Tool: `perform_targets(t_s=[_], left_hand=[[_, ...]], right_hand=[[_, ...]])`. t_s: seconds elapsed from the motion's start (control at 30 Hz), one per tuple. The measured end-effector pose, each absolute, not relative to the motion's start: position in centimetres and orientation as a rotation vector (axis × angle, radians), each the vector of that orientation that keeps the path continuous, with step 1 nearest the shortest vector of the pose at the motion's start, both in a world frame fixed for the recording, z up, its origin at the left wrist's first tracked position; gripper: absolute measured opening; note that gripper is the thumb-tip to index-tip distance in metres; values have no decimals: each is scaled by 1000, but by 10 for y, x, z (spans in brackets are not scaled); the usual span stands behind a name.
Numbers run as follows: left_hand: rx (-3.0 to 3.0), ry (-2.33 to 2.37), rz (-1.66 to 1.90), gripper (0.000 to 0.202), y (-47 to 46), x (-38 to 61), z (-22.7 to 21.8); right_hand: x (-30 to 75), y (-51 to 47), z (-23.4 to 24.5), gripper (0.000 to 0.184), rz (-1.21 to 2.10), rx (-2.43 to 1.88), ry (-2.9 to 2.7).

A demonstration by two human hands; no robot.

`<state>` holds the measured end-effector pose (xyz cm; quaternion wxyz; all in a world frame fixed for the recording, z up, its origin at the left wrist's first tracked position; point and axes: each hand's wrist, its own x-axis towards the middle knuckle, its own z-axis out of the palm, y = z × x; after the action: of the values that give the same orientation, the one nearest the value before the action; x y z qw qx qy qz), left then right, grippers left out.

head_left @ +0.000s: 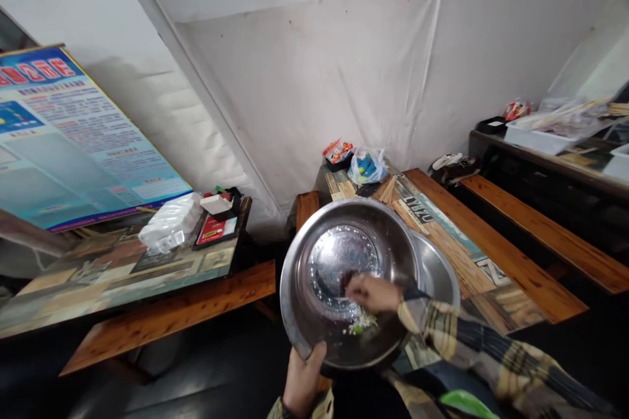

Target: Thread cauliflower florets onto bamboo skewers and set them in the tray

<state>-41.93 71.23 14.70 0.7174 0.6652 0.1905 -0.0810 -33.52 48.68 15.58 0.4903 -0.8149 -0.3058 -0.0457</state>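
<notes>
A large steel basin (293,268) is tilted towards me, its shiny inside wet with droplets. My left hand (303,376) is closed on its near rim, thumb over the edge. Inside the basin, my right hand (374,293) is blurred by motion, and whether its fingers hold anything is unclear. Just below that hand, a small heap of pale, finely cut bits with some green (361,322) lies on the basin's lower wall. Behind the basin, partly covered by it, a second steel bowl (442,272) shows on the right.
Under the bowls stands a patchwork-pattern table (457,255), with a plastic bag (367,167) and red packets (338,152) at its far end. Wooden benches (496,242) flank it. On the left table (187,275) lies a wrapped white pack (171,222). White trays (540,137) stand far right.
</notes>
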Motion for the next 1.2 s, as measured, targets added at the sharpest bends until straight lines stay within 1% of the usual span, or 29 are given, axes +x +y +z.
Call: perform_targets(t_s=[0.03, 0.1, 0.2, 0.3, 0.37, 0.43, 0.47, 0.53, 0.6, 0.67, 0.77, 0.87, 0.97, 1.0, 1.13, 1.2], left_hand=[[1461, 428, -175, 48, 713, -420, 146], [1460, 434, -156, 52, 712, -419, 144], [1498, 444, -88, 52, 709, -418, 143], [1497, 453, -35, 45, 710, -416, 143], [1464, 481, -24, 40, 713, -416, 144], [1409, 519, -49, 37, 715, -418, 144], [1372, 535, -69, 37, 715, -419, 144], [1291, 549, -115, 40, 715, -420, 144], [1242, 561, -117, 43, 714, -421, 144], [1247, 566, -82, 45, 713, -420, 144], [1279, 531, -25, 44, 714, -416, 145], [1253, 486, 10, 43, 718, -414, 149], [1208, 470, -36, 38, 722, -418, 153], [1195, 453, -76, 36, 723, -420, 154], [1169, 392, -190, 34, 719, -433, 159], [1183, 390, -204, 33, 713, -438, 163]], right_hand=[[-316, 473, 160, 16, -143, -1994, -667], [-280, 449, 166, 25, -238, -2019, -475], [-261, 440, 155, 31, -317, -2049, -262], [-295, 463, 126, 21, -303, -2081, -194], [-326, 483, 108, 14, -204, -2091, -270], [-344, 494, 101, 9, -92, -2072, -389], [-344, 494, 102, 9, -60, -2060, -425], [-328, 486, 112, 17, -77, -2046, -407], [-301, 472, 123, 28, -184, -2055, -276], [-280, 465, 129, 34, -281, -2067, -156], [-288, 481, 123, 30, -302, -2072, -139], [-327, 512, 113, 19, -152, -2053, -343], [-349, 523, 120, 13, -23, -2013, -512], [-347, 522, 127, 14, -34, -2007, -508], [-322, 513, 156, 30, -218, -2005, -341], [-324, 517, 160, 31, -251, -2001, -322]])
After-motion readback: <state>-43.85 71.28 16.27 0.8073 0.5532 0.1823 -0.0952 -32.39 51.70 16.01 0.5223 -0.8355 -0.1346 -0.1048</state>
